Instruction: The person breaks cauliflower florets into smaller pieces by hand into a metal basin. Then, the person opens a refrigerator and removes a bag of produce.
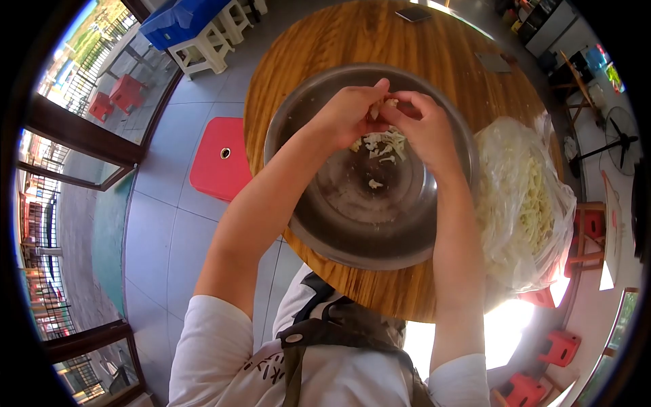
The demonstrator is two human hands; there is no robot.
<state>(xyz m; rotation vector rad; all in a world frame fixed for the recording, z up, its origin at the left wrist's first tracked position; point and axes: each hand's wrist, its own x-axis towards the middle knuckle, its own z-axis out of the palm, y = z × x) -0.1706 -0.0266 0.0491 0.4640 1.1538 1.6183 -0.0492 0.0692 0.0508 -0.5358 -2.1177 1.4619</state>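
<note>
"So, what are the fingers doing?"

"Those of the left hand (346, 112) and right hand (422, 127) meet above the bowl (315, 220), closed on a small pale piece (391, 103), cauliflower by the look of it. Some fingertips are hidden, so I can't tell the exact grip."

"How would you handle it well?"

"I'd steady the thick end with one hand and ease bits off with the other, using small pulls. Staying low within the bowl's rim should keep crumbs from scattering."

"And under the hands?"

"Loose bits (390, 142) lie together in the bowl, with one stray bit (375, 184) apart, nearer the person."

"Farther out?"

"A clear plastic bag (519, 197) of pale pieces sits just right of the bowl. The wooden table (325, 41) carries the bowl, and a red stool (218, 163) stands to the bowl's left."
</note>
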